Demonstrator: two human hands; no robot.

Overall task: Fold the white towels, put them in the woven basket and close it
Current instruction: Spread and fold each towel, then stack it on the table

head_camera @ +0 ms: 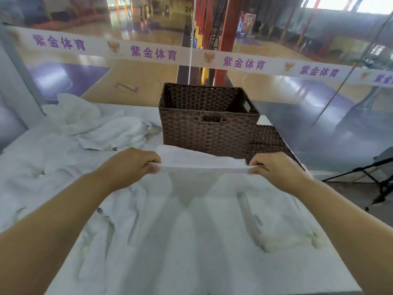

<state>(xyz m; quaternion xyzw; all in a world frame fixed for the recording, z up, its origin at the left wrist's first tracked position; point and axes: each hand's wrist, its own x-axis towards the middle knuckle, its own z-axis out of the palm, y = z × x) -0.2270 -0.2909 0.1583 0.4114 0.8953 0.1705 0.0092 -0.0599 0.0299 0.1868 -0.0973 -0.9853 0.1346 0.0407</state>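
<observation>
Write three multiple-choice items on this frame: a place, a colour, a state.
1. Where is the lid of the woven basket?
A. Closed on top.
B. Flat beside it, at its right.
C. On the floor.
2. What colour is the basket?
A. White.
B. Red.
C. Dark brown.
3. How is the towel in front of the basket?
A. Stretched between the left hand and the right hand.
B. Folded inside the basket.
C. Lying untouched.
Key:
1 B, the basket's top is open and the lid lies at its right.
2 C, its weave is dark brown.
3 A, both hands pinch its ends.
</observation>
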